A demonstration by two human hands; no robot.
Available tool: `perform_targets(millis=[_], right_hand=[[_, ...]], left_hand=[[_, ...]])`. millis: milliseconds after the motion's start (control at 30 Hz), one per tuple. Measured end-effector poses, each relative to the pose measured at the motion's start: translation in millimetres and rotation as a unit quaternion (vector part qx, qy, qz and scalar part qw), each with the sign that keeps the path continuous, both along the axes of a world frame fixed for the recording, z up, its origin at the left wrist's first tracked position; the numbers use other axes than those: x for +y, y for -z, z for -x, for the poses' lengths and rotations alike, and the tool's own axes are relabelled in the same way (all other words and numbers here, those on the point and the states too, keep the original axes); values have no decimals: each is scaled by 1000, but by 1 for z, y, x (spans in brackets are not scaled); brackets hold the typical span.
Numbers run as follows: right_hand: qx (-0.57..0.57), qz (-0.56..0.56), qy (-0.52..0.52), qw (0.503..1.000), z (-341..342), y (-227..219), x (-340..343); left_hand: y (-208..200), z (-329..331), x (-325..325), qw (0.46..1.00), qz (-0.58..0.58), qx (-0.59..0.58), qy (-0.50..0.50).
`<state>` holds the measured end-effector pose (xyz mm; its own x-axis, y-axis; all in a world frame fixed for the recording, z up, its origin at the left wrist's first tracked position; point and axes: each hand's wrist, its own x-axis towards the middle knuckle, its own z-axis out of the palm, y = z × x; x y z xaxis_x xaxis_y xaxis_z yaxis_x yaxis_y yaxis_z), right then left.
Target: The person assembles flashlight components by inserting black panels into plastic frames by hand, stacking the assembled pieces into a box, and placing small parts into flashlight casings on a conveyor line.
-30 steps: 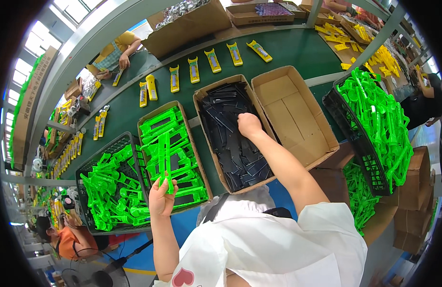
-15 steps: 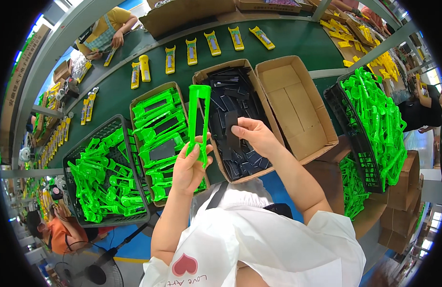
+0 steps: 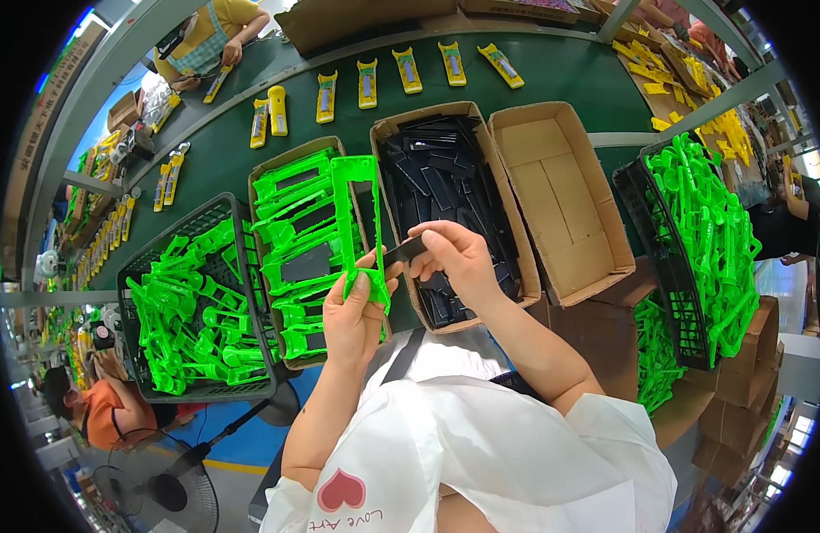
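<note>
My left hand (image 3: 355,315) grips the lower end of a bright green plastic frame (image 3: 344,222), which stands upright with a long rectangular opening. In my right hand (image 3: 454,259) a flat dark rectangular strip (image 3: 404,252) is pinched; its far end lies right beside the frame's right edge, and I cannot tell whether they touch. Behind my right hand stands a cardboard box (image 3: 527,282) full of loose black strips (image 3: 438,182). Left of it, a second cardboard box (image 3: 261,169) holds stacked green frames (image 3: 294,218), several with dark strips set in them.
A black crate (image 3: 266,389) of green parts stands at the left, another crate (image 3: 672,293) at the right. An open carton (image 3: 561,200) sits beside the strips. Yellow assemblies (image 3: 367,84) line the green table (image 3: 356,129). Co-workers sit at upper left (image 3: 216,40) and lower left (image 3: 112,413).
My right hand has brought the dark strip leftward and down to the green frame, turning it from upright to nearly level. The frame has turned to show its opening more widely.
</note>
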<state>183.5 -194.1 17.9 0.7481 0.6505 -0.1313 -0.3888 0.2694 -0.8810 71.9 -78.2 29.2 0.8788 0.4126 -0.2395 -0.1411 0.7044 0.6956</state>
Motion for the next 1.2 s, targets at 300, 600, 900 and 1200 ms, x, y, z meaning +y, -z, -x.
perform_targets(millis=[300,600,900,1200], right_hand=[[-9,-6,-23,1000,-1,7,3],[-165,228,-153,947,-15,-10,-15],[-105,278,-195,935,-10,-33,-27],[-360,326,-211,848,-3,-29,-15]], left_hand=[[-4,1,-1,999,9,14,-27],[-3,7,10,1000,20,-14,7],[2,23,60,930,-317,172,68],[-6,25,64,900,-276,232,244]])
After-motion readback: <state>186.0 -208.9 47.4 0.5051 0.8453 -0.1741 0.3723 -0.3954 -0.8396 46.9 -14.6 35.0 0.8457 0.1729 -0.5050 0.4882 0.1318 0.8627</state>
